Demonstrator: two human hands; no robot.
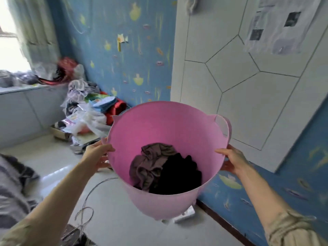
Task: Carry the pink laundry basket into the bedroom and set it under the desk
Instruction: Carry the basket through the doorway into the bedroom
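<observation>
The pink laundry basket (159,125) hangs in the air in front of me, tilted so that I look into it. A brown garment (149,162) and a black garment (179,174) lie at its bottom. My left hand (96,156) grips the rim on the left side. My right hand (232,159) grips the rim on the right, just below one loop handle (224,125). No desk is in view.
A pile of bags, clothes and papers (88,110) lies on the pale floor by the blue wallpapered wall. Wire hangers (85,215) lie on the floor near my left arm. A white panelled surface (248,77) stands at the right. A window ledge (26,87) is at far left.
</observation>
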